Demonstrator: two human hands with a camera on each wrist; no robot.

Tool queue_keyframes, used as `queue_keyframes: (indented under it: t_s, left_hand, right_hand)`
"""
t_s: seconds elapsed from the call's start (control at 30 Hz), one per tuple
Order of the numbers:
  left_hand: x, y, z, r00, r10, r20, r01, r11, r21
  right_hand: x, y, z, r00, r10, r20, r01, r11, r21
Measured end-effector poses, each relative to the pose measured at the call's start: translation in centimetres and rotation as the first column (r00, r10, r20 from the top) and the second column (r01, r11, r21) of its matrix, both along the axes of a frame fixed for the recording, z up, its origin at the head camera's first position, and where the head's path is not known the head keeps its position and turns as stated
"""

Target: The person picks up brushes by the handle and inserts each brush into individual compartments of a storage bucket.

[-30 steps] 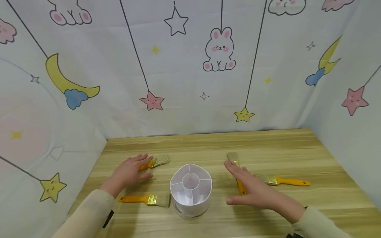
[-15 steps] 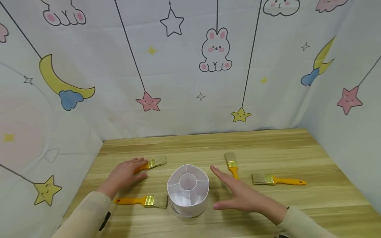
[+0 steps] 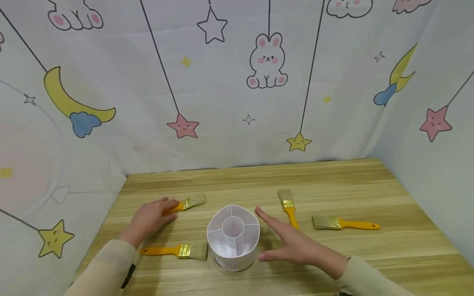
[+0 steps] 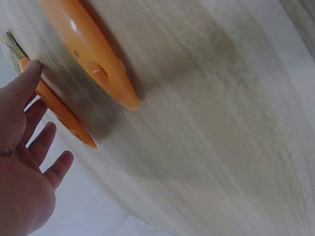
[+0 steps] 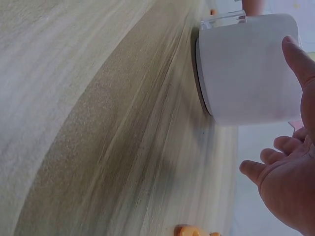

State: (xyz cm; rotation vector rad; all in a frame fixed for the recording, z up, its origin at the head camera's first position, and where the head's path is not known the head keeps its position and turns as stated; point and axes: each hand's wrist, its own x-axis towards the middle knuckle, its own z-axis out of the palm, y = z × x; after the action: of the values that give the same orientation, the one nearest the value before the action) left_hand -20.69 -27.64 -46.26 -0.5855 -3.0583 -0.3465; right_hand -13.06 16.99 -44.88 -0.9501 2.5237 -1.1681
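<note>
My left hand (image 3: 152,218) is low over the back-left paintbrush (image 3: 190,202), its fingers over the orange handle and the thumb along the near side. Seen from the left wrist, the thumb (image 4: 27,78) overlaps the handle (image 4: 61,110) near its neck, the other fingers loosely bent. A white round organizer (image 3: 234,238) with several outer compartments and a round centre cup stands mid-table. Beside its right wall my right hand (image 3: 292,246) holds nothing, thumb and fingers spread apart. In the right wrist view the thumb overlaps the organizer's white wall (image 5: 248,69).
Another paintbrush (image 3: 177,250) lies at front left, bristles toward the organizer. Two more lie on the right, one pointing away (image 3: 288,205) behind the right hand and one sideways (image 3: 346,223). A white patterned curtain (image 3: 222,98) hangs behind the wooden table (image 3: 333,185).
My right hand has moved left from above the right-hand brushes to the organizer's side, uncovering them. My left hand has drawn its fingers in over the brush handle. The brushes lie as before.
</note>
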Motion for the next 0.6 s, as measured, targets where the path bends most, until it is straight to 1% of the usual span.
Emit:
queue_keyframes:
  t_s: [0.13,0.33,0.43,0.6]
  left_hand:
    - [-0.26,-0.05,-0.29,1.0,-0.009,-0.01,0.009,1.0,-0.027]
    - [-0.25,0.31,0.08,1.0,-0.004,-0.004,0.004,0.999,-0.047]
    - [-0.27,0.3,-0.07,1.0,-0.008,-0.025,0.007,0.999,-0.04]
    - [-0.27,0.2,-0.67,0.998,-0.007,-0.07,0.007,1.0,-0.001]
  right_hand:
    - [-0.05,-0.25,-0.11,1.0,0.009,0.013,-0.009,1.0,-0.019]
    - [-0.13,-0.59,-0.42,1.0,0.026,0.006,-0.026,0.998,-0.056]
    - [-0.16,-0.76,-0.51,0.999,0.032,0.016,-0.03,0.997,-0.077]
    - [-0.16,-0.97,-0.48,0.998,0.035,0.047,-0.03,0.993,-0.11]
